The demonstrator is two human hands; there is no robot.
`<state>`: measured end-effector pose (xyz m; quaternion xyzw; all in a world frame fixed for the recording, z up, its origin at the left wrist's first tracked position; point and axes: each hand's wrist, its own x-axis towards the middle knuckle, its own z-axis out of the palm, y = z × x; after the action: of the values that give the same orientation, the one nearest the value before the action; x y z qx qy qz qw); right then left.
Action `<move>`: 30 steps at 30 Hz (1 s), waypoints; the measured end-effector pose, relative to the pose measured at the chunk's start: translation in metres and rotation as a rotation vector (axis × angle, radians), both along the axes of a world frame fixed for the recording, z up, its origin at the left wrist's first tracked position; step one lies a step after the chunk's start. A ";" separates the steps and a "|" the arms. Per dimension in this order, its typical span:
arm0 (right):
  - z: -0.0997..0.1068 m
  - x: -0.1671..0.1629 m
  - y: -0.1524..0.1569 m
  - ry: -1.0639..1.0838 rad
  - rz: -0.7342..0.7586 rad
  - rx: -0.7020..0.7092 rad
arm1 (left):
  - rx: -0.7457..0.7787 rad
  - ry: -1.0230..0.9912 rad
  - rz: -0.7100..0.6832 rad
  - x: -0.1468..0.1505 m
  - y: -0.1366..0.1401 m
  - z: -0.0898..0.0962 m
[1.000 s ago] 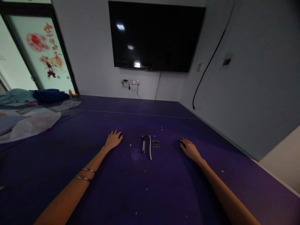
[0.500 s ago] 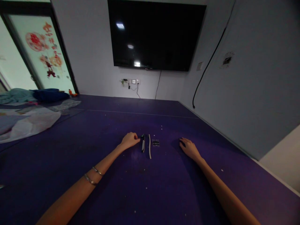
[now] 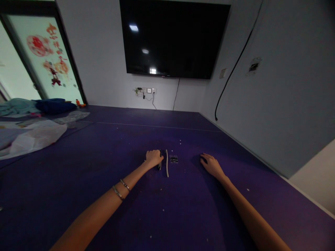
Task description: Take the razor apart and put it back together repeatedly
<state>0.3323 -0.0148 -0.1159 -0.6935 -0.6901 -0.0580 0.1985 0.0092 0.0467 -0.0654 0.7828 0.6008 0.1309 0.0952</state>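
My left hand (image 3: 154,158) is closed around the upper part of a slim black-and-silver tool (image 3: 159,168) lying on the purple surface. The thumb crosses its right side, and the hand hides most of it, so its exact kind does not show. Just to the right lies a short, slightly curved white cable (image 3: 167,165). Beside that is a small clear packet (image 3: 174,159) with dark pieces in it. Farther right my right hand (image 3: 211,165) rests on the surface with its fingers loosely bent and apart, holding nothing.
White plastic sheeting (image 3: 39,137) and a dark blue cloth bundle (image 3: 54,105) lie at the left. Small white specks dot the purple surface (image 3: 117,223). A black cable (image 3: 232,75) hangs down the right wall. A television (image 3: 175,38) is mounted on the far wall.
My left hand has moved right, from beside the black-and-silver tool to over it, and has closed on it. My right hand has stayed in place.
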 end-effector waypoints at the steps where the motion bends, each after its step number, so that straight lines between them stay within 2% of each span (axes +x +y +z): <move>1: 0.000 0.000 0.000 0.000 0.002 -0.003 | -0.008 -0.019 0.006 0.001 0.000 -0.001; 6: -0.001 0.002 0.002 -0.014 -0.010 -0.019 | -0.104 -0.182 0.043 -0.004 0.007 0.006; 12: -0.001 0.002 0.003 -0.020 -0.019 -0.030 | -0.425 -0.559 0.043 -0.029 0.024 0.027; 15: -0.002 0.002 0.002 -0.017 -0.022 -0.025 | -0.565 -0.778 0.068 -0.042 0.027 0.031; 22: -0.002 0.003 0.003 -0.010 -0.004 -0.021 | -0.685 -1.107 0.188 -0.059 0.035 0.019; 30: -0.006 0.006 0.005 0.008 0.000 -0.001 | -0.780 -1.195 0.268 -0.060 0.040 0.003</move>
<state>0.3379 -0.0102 -0.1218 -0.6938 -0.6893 -0.0548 0.2011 -0.0510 0.0866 -0.0627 0.4063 0.5399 0.3231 0.6626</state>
